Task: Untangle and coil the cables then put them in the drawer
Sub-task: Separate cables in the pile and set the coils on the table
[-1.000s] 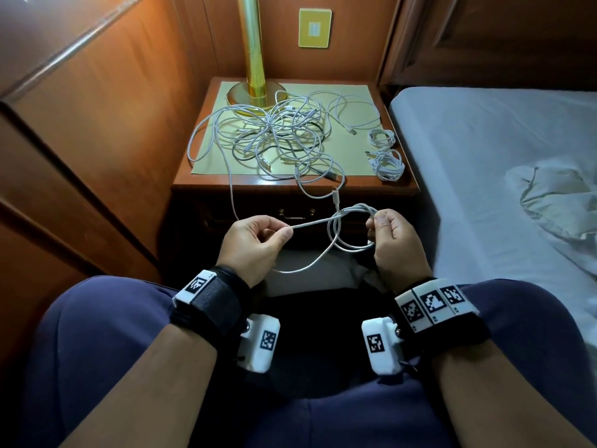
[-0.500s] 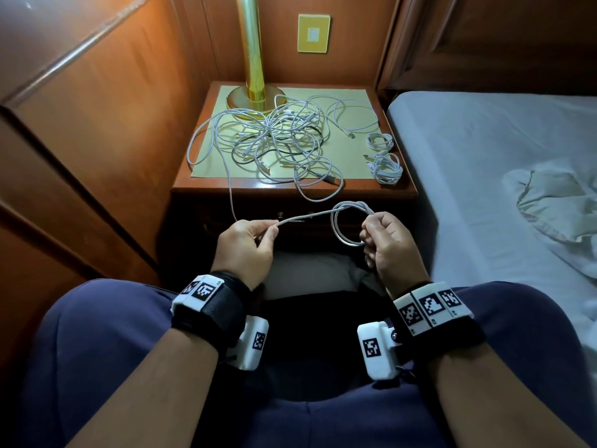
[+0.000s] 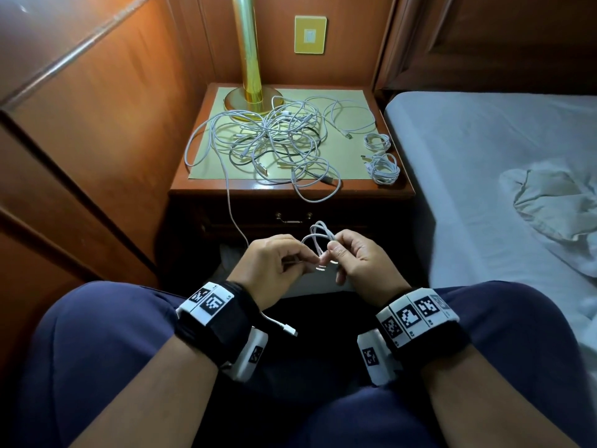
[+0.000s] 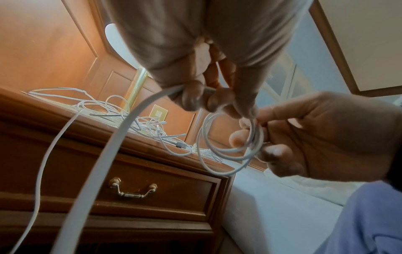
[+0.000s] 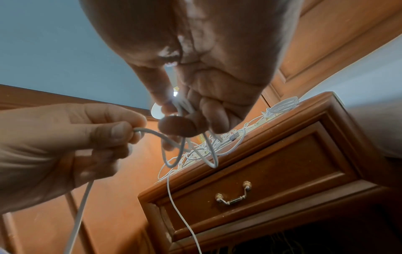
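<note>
In front of the closed drawer (image 3: 292, 218), above the lap: left hand (image 3: 269, 268) pinching a white cable (image 4: 121, 137) between thumb and fingertips, right hand (image 3: 358, 263) clenched around the small coil (image 3: 319, 237) already wound from that same cable. On the nightstand (image 3: 400, 189) beyond, a large tangle of cables (image 3: 271, 140) near the lamp base (image 3: 252, 101), plus two finished coils (image 3: 382, 156) near the right edge, well apart from the tangle. Likely risks from here: a loop slipping off the right fingers and springing open, given how few turns are pinched; or the far run of the cable, trailing up over the nightstand edge into the tangle, snagging and dragging the heap toward the floor if pulled hard. Also a loose plug end (image 3: 289, 329) dangling below the left wrist, liable to catch on the strap. From the head view alone, the full spread of the tangle and the two done coils; hidden there, the fingers' hold. From the left wrist view, several loops threaded around the right fingers (image 4: 239, 137). From the right wrist view, the left thumb (image 5: 117, 130) pressing the cable flat, and the drawer handle (image 5: 233, 194) untouched.
</note>
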### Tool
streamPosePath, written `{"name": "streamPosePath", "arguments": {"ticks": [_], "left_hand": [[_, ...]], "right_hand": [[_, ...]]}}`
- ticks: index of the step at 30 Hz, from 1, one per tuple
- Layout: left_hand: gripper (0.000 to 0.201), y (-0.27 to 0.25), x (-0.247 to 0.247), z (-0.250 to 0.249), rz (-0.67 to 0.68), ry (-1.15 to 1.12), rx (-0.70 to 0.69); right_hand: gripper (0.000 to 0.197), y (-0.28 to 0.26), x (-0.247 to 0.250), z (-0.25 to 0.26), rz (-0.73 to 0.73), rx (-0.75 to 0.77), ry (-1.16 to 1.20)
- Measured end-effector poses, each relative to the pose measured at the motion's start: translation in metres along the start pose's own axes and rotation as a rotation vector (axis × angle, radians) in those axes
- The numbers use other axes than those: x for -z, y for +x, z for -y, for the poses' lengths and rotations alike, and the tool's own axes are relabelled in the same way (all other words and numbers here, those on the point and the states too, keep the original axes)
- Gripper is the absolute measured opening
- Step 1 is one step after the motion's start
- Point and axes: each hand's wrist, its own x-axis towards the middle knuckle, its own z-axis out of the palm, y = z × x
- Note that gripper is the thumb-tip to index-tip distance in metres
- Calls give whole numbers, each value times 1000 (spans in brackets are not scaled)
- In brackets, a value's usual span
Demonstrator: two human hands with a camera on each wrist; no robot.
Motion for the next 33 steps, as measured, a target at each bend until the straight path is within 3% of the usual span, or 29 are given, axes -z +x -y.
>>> {"name": "streamPosePath", "arguments": {"ticks": [9,15,18,20,22,24,27,31,33], "left_hand": [[5,5,9,13,-256,112,-34],[8,6,6,19,-327,222,-1],[7,2,-1,10,-315,58,119],[13,1,-5,4,-244,-174,304],[24,2,-8,-3,-194,-447,402],[32,2,-12,-7,-188,-667,432],[34,1,-16,-10,-166,-790,458],[36,7,-12,-9,-100,-1164,555],[39,9,-12,-9,-91,-1162,555]], "right_hand": [[30,-1,0,7,55,-42,196],[39,-1,0,10,183,-54,414],[36,-3,0,13,217,-63,536],[33,-3,-1,12,222,-55,569],[33,-1,-1,9,205,-55,563],[35,1,-3,6,157,-55,512],[33,4,-6,-1,64,-37,363],[33,6,-9,-1,-29,70,116],[31,8,-9,2,-70,106,29]]}}
